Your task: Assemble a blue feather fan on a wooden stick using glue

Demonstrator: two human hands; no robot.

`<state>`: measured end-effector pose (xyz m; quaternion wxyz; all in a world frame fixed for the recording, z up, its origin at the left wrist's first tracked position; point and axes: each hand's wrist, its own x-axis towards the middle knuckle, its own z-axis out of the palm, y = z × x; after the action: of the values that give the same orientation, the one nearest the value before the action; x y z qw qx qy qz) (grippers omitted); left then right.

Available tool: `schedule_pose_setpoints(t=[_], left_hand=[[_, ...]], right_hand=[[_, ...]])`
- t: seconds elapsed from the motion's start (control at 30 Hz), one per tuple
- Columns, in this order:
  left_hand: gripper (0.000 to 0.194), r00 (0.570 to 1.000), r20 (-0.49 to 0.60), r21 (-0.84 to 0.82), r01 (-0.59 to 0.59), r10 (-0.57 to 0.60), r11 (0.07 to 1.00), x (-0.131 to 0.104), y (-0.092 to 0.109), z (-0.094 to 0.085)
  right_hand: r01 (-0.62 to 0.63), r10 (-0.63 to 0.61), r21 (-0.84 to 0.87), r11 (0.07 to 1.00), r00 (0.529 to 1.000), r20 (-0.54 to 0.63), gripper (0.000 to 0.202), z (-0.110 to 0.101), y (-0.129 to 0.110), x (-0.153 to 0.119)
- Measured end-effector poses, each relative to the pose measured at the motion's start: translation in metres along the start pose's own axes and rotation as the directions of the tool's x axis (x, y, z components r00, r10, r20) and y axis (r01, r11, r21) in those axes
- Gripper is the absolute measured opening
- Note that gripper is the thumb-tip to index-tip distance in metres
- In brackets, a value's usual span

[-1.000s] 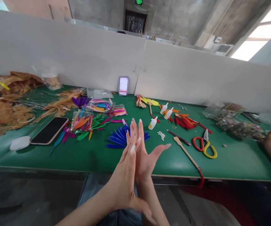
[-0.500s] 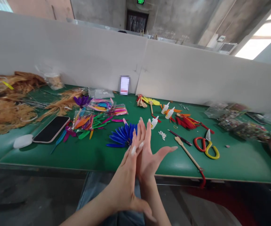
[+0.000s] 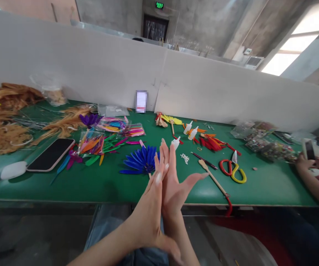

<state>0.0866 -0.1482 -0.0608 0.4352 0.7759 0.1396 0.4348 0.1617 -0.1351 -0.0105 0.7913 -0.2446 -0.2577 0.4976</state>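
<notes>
My left hand (image 3: pixel 149 208) and my right hand (image 3: pixel 177 188) are raised over the table's front edge, palms against each other. Fingers on both are stretched out, with the thumbs spread away, and neither holds anything. Just behind my fingertips lies a fan of blue feathers (image 3: pixel 140 161) on a wooden stick, partly hidden by my left hand. A white glue bottle (image 3: pixel 175 142) stands beyond my right fingers. Right of that hand are small white beads (image 3: pixel 185 159), a dark pen (image 3: pixel 203 160), a wooden stick with a red cord (image 3: pixel 214 177) and red-and-yellow-handled scissors (image 3: pixel 233 168).
On the green table (image 3: pixel 93 186) lie a phone (image 3: pixel 51 154), a white case (image 3: pixel 13 170), bagged coloured feathers (image 3: pixel 91 142) and tan fibre bundles (image 3: pixel 7 127). A white partition (image 3: pixel 106 70) runs behind. At right, another person's hands (image 3: pixel 305 163) hold a phone (image 3: pixel 309 149) near bagged beads (image 3: pixel 275 149).
The view has swung slightly to the right, so the table's contents sit further left. More of the other person's hands shows. My hands keep the same pressed-together pose.
</notes>
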Motion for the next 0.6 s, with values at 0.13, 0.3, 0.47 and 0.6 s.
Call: schedule_pose_setpoints(t=[0.13,0.3,0.47,0.6], left_hand=[[0.137,0.994,0.025,0.114,-0.108,0.105,0.988,0.003,-0.005,0.0],[0.135,0.994,0.023,0.141,-0.11,0.107,0.984,0.006,-0.005,-0.002],[0.118,0.989,0.058,0.101,-0.14,0.134,0.985,-0.014,-0.007,0.009],[0.118,0.995,0.069,0.03,-0.078,0.076,0.996,-0.024,-0.007,0.011]], right_hand=[[0.055,-0.055,-0.033,0.998,0.998,-0.004,0.087,-0.002,-0.005,0.0],[0.012,-0.011,-0.032,0.999,0.999,0.048,0.088,-0.005,-0.007,-0.004],[-0.002,0.002,-0.046,0.999,1.0,-0.002,0.086,-0.006,-0.016,0.002],[-0.007,0.008,-0.019,1.0,0.999,0.042,0.089,-0.011,-0.018,0.006]])
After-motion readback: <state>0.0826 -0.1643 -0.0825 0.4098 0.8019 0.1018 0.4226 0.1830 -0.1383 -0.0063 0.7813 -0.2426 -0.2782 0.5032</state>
